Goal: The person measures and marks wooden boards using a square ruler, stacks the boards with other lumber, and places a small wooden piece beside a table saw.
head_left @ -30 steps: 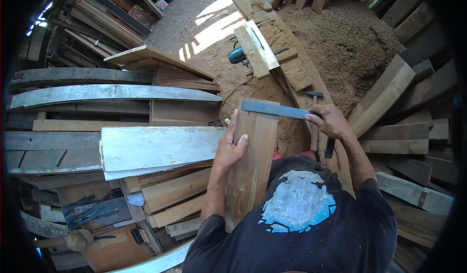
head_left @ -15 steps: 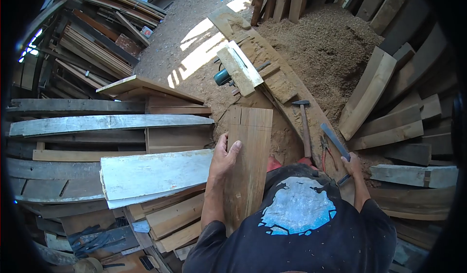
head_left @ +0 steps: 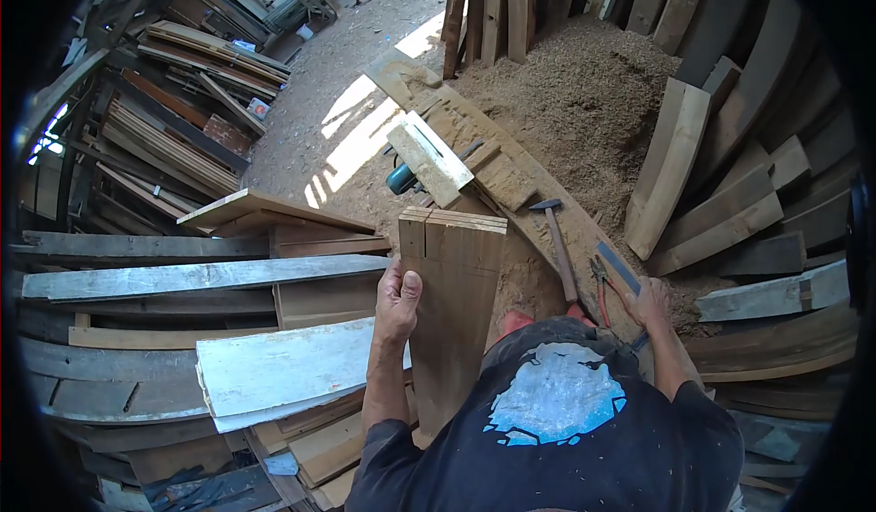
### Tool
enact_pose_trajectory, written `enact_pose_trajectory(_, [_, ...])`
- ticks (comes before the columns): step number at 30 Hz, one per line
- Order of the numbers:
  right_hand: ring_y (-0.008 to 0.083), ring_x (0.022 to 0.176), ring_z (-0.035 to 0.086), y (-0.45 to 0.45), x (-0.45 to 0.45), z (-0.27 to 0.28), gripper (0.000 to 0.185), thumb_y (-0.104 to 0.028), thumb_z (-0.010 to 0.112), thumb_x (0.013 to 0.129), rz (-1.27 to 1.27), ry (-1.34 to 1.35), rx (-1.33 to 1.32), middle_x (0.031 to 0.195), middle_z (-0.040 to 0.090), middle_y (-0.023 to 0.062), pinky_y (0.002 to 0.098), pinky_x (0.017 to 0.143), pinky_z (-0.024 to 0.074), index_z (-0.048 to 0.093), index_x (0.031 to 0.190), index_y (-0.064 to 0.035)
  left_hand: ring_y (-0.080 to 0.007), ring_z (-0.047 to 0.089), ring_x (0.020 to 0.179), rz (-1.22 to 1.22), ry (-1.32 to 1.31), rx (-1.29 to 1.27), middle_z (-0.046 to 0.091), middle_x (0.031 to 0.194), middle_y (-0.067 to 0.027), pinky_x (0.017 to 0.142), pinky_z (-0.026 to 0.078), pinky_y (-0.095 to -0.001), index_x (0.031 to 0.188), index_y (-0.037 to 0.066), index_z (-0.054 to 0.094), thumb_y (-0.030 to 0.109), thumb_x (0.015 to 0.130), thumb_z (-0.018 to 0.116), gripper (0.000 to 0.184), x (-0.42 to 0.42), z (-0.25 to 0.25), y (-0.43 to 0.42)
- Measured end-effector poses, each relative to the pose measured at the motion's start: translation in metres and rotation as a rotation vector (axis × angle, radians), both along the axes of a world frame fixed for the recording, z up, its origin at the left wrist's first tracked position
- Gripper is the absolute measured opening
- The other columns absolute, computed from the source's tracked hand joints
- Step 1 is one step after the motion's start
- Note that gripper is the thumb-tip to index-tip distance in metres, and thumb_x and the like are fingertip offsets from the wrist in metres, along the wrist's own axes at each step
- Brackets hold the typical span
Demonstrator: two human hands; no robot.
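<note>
A heap of sawdust is spreading beyond a long plank, which is running diagonally past the person's right side. To the left, a white-painted board is lying on a stack of timber. The wooden board is standing tilted in front of the person's body, its upper end facing me and its lower end hiding behind the dark shirt. A hammer is lying on the long plank, and the metal square is resting to its right, with red-handled pliers lying between them. The left hand is gripping the wooden board's left edge, thumb lying along the near side, fingers curling mostly out of sight. The right hand is touching the square; I'm not managing to tell how far its fingers are closing.
</note>
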State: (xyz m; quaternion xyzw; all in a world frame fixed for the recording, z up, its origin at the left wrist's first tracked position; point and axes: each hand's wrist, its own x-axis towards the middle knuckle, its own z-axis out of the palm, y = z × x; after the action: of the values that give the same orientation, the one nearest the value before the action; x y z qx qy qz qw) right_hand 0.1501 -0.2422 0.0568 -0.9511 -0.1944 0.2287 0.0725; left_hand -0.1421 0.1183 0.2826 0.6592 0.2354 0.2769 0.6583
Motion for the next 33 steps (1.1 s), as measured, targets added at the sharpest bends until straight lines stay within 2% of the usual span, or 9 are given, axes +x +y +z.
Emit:
enact_pose_trajectory(4, [0.0333,0.113,0.065,0.063,-0.003,0.018,0.064,-0.039,0.075,0.085,0.271,0.559,0.43,0.123,0.066,0.0213,0.0425,0.098,0.0505,0.056,0.134,-0.0026,-0.0081,0.054,0.094,0.048,-0.048,0.185,0.062,0.104,-0.0011,0.083,0.045,-0.0259,0.122,0.004,0.055,0.046,0.099,0.061,0.048,0.014,-0.006,0.01])
enact_pose_trajectory(6, [0.0339,0.117,0.062,0.104,-0.03,0.04,0.072,-0.04,0.077,0.083,0.449,0.714,0.561,0.127,0.063,0.0234,0.0422,0.099,0.0503,0.051,0.138,-0.0003,-0.0079,0.053,0.09,0.074,-0.09,0.24,0.061,0.101,-0.0008,0.08,0.044,-0.0258,0.119,0.004,0.055,0.046,0.099,0.06,0.047,0.019,-0.015,0.016])
enact_pose_trajectory(8, [0.0356,0.118,0.061,0.142,-0.065,0.088,0.076,-0.038,0.079,0.083,0.582,0.694,0.68,0.132,0.059,0.0247,0.0423,0.102,0.0483,0.048,0.141,-0.0009,-0.0094,0.055,0.089,0.108,-0.138,0.271,0.062,0.101,-0.0028,0.08,0.046,-0.0264,0.118,0.003,0.055,0.048,0.099,0.06,0.049,0.027,-0.015,0.013])
enact_pose_trajectory(13, [0.0369,0.118,0.06,0.204,-0.111,0.092,0.07,-0.035,0.08,0.082,0.763,0.411,1.029,0.132,0.059,0.0229,0.0442,0.104,0.0447,0.051,0.136,-0.0011,-0.0161,0.06,0.102,0.175,-0.197,0.357,0.065,0.112,-0.0088,0.089,0.048,-0.0293,0.126,0.0,0.054,0.05,0.097,0.06,0.058,0.036,-0.02,0.001])
enact_pose_trajectory(19, [0.0193,0.103,0.067,0.202,-0.102,0.108,0.04,-0.006,0.077,0.084,0.708,0.653,1.03,0.11,0.071,0.0133,0.0355,0.089,0.0524,0.063,0.121,-0.0047,-0.0177,0.062,0.098,0.394,-0.179,0.329,0.065,0.112,-0.0095,0.087,0.05,-0.032,0.13,0.0,0.049,0.049,0.096,0.063,0.062,0.019,-0.034,-0.052])
enact_pose_trajectory(25, [0.0153,0.093,0.066,0.194,-0.093,0.039,0.036,0.001,0.075,0.082,0.917,0.772,0.731,0.098,0.072,0.0126,0.0337,0.081,0.0533,0.064,0.116,-0.0028,-0.0145,0.058,0.09,0.593,-0.213,0.342,0.057,0.099,-0.0055,0.08,0.048,-0.0289,0.117,0.002,0.048,0.018,0.092,0.073,0.039,-0.017,-0.052,-0.125])
enact_pose_trajectory(27, [0.0166,0.093,0.066,0.192,-0.095,0.031,0.033,0.01,0.065,0.083,1.142,0.652,0.664,0.1,0.07,0.0142,0.0322,0.079,0.0537,0.065,0.115,-0.0017,-0.0112,0.055,0.087,0.643,-0.211,0.33,0.054,0.097,-0.0024,0.08,0.047,-0.0273,0.112,0.005,0.049,0.016,0.09,0.076,0.037,-0.029,-0.057,-0.142])
enact_pose_trajectory(30, [0.0243,0.094,0.066,0.185,-0.128,0.028,0.036,0.013,0.056,0.081,0.906,0.953,0.853,0.105,0.069,0.0165,0.0357,0.08,0.0538,0.066,0.113,-0.0009,-0.01,0.056,0.089,0.651,-0.268,0.132,0.056,0.098,-0.002,0.08,0.048,-0.0274,0.114,0.006,0.051,0.015,0.088,0.079,0.04,-0.048,-0.071,-0.166])
enact_pose_trajectory(33, [0.0312,0.098,0.065,0.195,-0.149,0.005,0.039,0.012,0.053,0.078,1.062,0.969,0.768,0.109,0.067,0.0176,0.0408,0.087,0.0516,0.068,0.111,-0.0008,-0.0098,0.058,0.091,0.726,-0.254,0.108,0.059,0.1,-0.0021,0.08,0.051,-0.0274,0.116,0.006,0.053,0.012,0.087,0.079,0.04,-0.076,-0.095,-0.175])
